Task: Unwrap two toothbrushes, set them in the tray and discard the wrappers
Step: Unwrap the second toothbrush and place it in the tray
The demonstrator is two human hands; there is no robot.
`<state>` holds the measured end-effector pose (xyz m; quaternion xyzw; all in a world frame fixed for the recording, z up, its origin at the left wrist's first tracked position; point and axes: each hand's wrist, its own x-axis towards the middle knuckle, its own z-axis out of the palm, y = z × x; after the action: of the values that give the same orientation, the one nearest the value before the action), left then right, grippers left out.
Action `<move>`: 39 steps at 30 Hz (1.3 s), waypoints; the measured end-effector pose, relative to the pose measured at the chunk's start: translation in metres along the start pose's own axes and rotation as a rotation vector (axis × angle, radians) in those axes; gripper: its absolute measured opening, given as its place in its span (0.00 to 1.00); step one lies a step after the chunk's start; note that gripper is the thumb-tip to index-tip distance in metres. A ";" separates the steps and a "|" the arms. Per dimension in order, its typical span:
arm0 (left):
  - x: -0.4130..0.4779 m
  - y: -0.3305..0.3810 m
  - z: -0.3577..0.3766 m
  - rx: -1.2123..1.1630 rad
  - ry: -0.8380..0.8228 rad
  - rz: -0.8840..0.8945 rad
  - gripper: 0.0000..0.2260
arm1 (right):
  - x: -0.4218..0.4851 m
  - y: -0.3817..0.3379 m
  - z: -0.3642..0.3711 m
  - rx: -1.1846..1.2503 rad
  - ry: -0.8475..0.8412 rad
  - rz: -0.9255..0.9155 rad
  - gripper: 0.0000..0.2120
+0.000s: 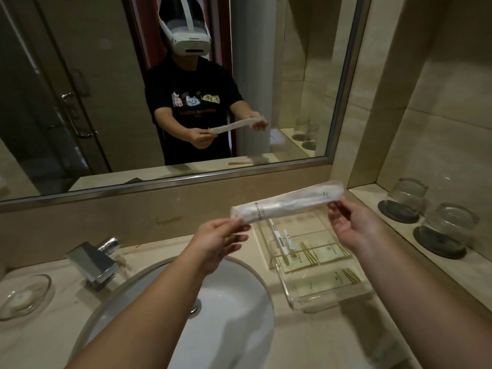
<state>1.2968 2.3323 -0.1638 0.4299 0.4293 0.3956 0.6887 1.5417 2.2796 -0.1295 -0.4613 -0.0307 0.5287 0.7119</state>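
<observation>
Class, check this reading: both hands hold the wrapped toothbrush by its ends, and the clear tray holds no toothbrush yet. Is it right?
Not quite. The head view shows one unwrapped toothbrush already lying in the tray. The rest stands: left hand and right hand hold the wrapped toothbrush by its ends.

Wrapper is seen as thin, glossy, translucent plastic. Tray is clear glossy acrylic; faucet polished chrome metal. Table is finished in smooth glossy stone.

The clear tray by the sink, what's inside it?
One unwrapped toothbrush and striped packets lie in the tray. The wrapped toothbrush held above covers its far end.
</observation>
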 end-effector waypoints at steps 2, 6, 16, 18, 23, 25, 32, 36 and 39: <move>0.006 0.006 0.008 -0.129 0.087 0.058 0.05 | 0.001 0.012 -0.012 0.033 -0.008 0.028 0.07; 0.012 0.021 0.023 -0.232 0.238 0.154 0.03 | -0.004 0.046 -0.038 0.102 0.014 0.117 0.07; 0.014 0.029 0.031 0.121 0.275 0.262 0.08 | -0.024 0.068 -0.023 -0.790 0.059 -0.442 0.17; 0.011 0.034 0.036 0.139 0.209 0.245 0.07 | -0.031 0.059 0.007 -0.864 -0.222 -0.437 0.18; 0.006 0.037 0.047 0.044 0.099 0.179 0.07 | -0.034 0.065 0.040 -0.667 -0.474 -0.236 0.02; 0.004 0.033 0.048 -0.077 0.060 0.122 0.08 | -0.034 0.072 0.040 -0.528 -0.448 -0.165 0.04; 0.002 0.019 0.042 -0.130 0.033 0.105 0.06 | -0.031 0.080 0.033 -0.443 -0.409 -0.091 0.02; 0.005 0.016 0.042 -0.023 0.077 0.184 0.07 | -0.027 0.078 0.033 -0.475 -0.408 -0.074 0.04; 0.007 0.015 0.042 0.046 0.093 0.234 0.03 | -0.022 0.077 0.032 -0.515 -0.406 -0.086 0.06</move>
<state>1.3353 2.3330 -0.1409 0.4741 0.4165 0.4829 0.6071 1.4585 2.2836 -0.1543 -0.5096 -0.3242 0.5543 0.5726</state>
